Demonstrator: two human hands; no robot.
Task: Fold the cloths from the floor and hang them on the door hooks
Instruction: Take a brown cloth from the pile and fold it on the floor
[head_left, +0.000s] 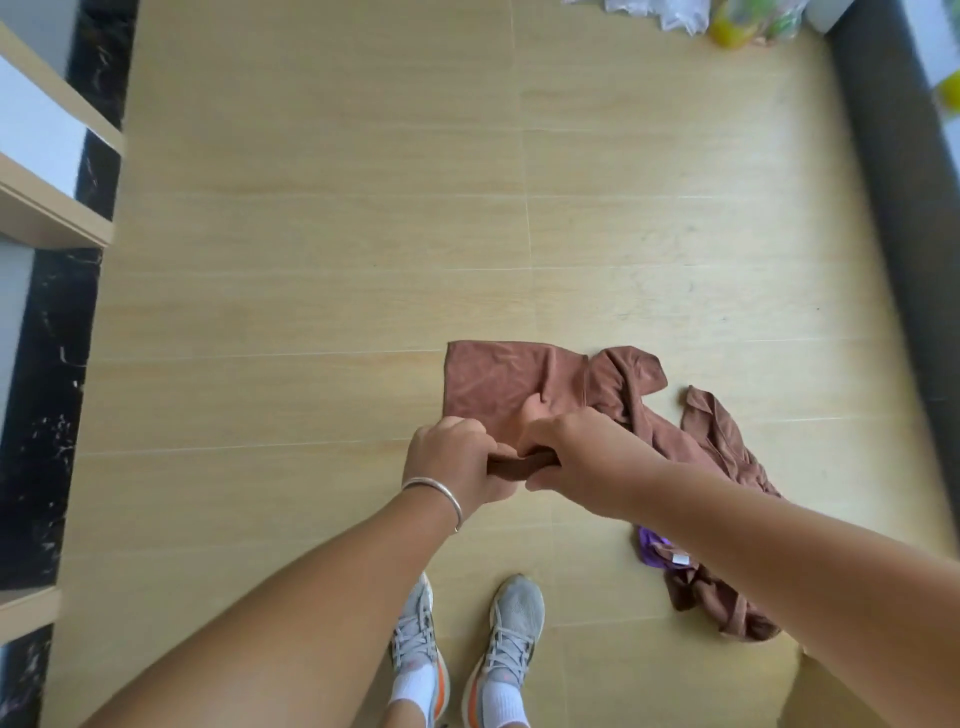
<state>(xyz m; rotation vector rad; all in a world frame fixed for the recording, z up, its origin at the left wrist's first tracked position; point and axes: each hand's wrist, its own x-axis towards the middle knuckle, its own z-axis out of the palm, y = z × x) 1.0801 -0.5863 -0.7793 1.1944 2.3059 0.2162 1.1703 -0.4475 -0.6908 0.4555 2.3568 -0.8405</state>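
Observation:
A brown cloth (498, 382) hangs folded from both my hands over the wooden floor. My left hand (452, 462), with a silver bangle on its wrist, grips the cloth's near edge from the left. My right hand (576, 457) grips the same edge from the right, thumb on top. More brown cloth (722, 441) lies crumpled on the floor to the right, partly under my right forearm. A purple cloth (655, 550) with a white label peeks out beneath that arm. No door hooks are in view.
My two grey shoes (511, 639) stand just below the hands. Wooden shelf edges (57, 208) and a black marble strip run along the left. A dark grey skirting (893, 171) lines the right. Plastic bags and bottles (727, 21) sit at the top right.

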